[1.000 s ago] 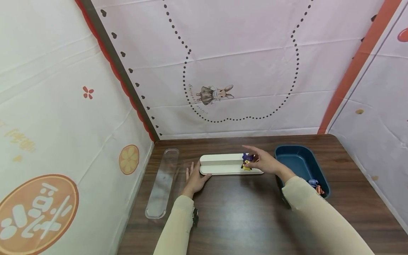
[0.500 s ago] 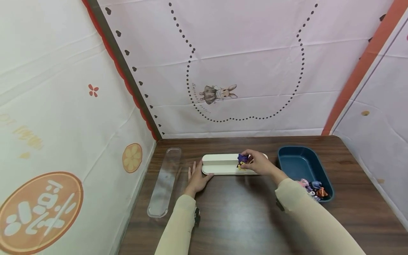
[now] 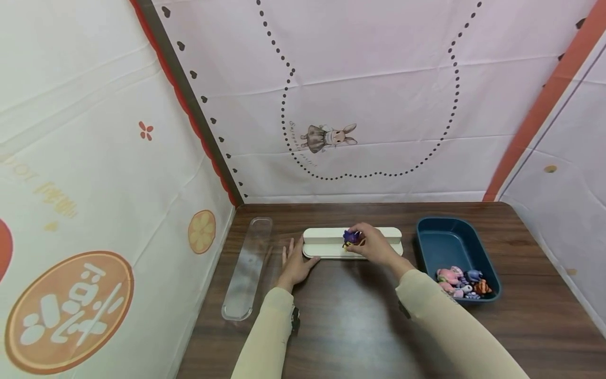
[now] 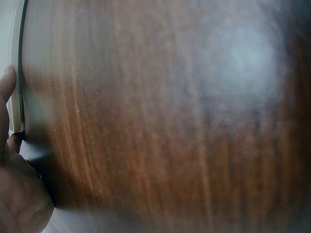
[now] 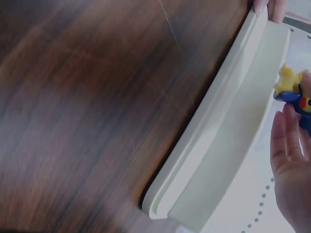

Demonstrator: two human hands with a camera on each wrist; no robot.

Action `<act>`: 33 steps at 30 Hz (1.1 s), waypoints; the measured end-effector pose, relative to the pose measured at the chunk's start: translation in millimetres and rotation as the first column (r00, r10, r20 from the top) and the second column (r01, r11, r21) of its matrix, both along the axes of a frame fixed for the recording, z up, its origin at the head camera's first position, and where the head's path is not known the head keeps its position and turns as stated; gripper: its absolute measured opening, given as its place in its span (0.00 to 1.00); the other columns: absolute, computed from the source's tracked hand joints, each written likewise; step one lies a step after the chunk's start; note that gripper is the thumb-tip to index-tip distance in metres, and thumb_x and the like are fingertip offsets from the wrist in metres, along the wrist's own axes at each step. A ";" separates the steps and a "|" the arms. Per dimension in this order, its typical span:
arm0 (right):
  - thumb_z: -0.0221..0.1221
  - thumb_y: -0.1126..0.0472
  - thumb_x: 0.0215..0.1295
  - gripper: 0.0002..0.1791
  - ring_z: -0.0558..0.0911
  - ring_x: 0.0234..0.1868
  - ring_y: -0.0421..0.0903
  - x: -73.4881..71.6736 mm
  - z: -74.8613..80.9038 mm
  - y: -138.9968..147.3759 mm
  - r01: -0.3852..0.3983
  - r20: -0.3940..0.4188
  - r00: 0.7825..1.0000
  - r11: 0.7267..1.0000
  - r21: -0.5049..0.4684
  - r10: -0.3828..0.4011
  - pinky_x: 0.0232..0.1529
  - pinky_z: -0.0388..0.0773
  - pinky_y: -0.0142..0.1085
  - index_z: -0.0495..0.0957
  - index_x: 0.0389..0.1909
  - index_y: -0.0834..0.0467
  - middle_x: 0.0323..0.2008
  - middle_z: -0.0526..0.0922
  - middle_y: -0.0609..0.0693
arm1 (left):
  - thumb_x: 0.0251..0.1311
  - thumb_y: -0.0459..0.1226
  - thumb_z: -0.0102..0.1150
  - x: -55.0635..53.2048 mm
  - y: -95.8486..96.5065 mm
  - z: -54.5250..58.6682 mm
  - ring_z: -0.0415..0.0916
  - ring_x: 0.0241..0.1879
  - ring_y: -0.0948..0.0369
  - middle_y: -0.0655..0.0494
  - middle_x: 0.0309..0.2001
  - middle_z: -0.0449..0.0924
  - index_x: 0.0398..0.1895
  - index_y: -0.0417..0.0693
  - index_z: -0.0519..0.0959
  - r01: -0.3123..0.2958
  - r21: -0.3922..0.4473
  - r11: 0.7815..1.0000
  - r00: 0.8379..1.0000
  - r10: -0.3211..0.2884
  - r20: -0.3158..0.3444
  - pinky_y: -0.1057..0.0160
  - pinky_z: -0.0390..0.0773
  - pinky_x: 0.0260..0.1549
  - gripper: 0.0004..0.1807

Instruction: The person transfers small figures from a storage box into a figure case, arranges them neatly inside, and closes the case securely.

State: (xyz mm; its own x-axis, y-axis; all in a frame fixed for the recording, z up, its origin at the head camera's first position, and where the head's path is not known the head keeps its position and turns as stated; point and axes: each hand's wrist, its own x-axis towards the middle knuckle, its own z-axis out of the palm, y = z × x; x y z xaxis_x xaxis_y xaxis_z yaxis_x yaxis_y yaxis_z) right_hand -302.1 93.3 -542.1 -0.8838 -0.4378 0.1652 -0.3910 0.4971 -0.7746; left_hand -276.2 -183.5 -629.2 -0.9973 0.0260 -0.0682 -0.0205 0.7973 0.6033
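A long cream stand with a raised back step [image 3: 326,251] lies across the table. At its left end rests my left hand [image 3: 293,266], fingers extended and thumb along the front edge; the left wrist view catches only part of that hand [image 4: 22,194]. My right hand [image 3: 376,246] pinches a small purple and yellow toy figurine [image 3: 351,237] over the middle of the stand. In the right wrist view the figurine [image 5: 289,80] shows yellow and blue with a red spot, held at the fingertips, partly cut off by the frame's edge.
A blue tray [image 3: 445,220] stands to the right, with several small toy figurines [image 3: 456,279] in its near end. To the left lies a long clear plastic cover [image 3: 243,273]. Printed cloth [image 3: 379,105] hangs behind the wooden table [image 3: 350,326].
My right hand has carried the figurine leftward along the stand, from near its right end to about the middle. The left hand stays at the left end. More toys in the tray show now.
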 end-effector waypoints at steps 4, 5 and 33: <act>0.76 0.65 0.56 0.24 0.85 0.39 0.48 -0.1 -4.4 -9.4 0.017 -0.052 0.999 1.000 0.001 -0.017 0.38 0.85 0.33 0.81 0.53 0.63 0.48 0.80 0.58 | 0.69 0.61 0.58 -0.6 0.3 -0.3 0.35 0.85 0.50 0.52 0.84 0.50 0.85 0.50 0.46 -0.004 -0.010 1.000 1.000 0.004 0.002 0.42 0.30 0.82 0.52; 0.76 0.65 0.56 0.24 0.85 0.39 0.48 0.1 -5.2 -11.7 0.019 -0.058 0.998 1.000 0.002 -0.019 0.38 0.85 0.33 0.81 0.53 0.63 0.48 0.80 0.58 | 0.69 0.61 0.59 -0.8 0.4 -0.3 0.35 0.85 0.50 0.52 0.84 0.51 0.85 0.50 0.46 -0.004 -0.007 1.000 1.000 0.004 0.001 0.42 0.30 0.82 0.52; 0.76 0.58 0.59 0.22 0.85 0.46 0.47 10.3 -21.0 -83.0 0.120 -0.121 0.987 0.986 0.119 -0.106 0.46 0.84 0.44 0.85 0.55 0.53 0.50 0.80 0.50 | 0.69 0.59 0.60 -4.7 -0.4 -5.2 0.36 0.85 0.50 0.53 0.84 0.52 0.86 0.51 0.46 -0.001 -0.008 1.000 1.000 0.001 0.009 0.42 0.29 0.81 0.52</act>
State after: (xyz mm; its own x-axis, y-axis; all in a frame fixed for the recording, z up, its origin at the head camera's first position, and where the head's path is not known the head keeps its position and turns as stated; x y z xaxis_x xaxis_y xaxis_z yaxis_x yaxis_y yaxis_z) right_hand -291.9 10.3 -563.0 -0.9072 -0.3599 0.2177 -0.4089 0.6333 -0.6571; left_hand -281.0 -183.8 -634.4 -0.9967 0.0248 -0.0771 -0.0262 0.8018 0.5970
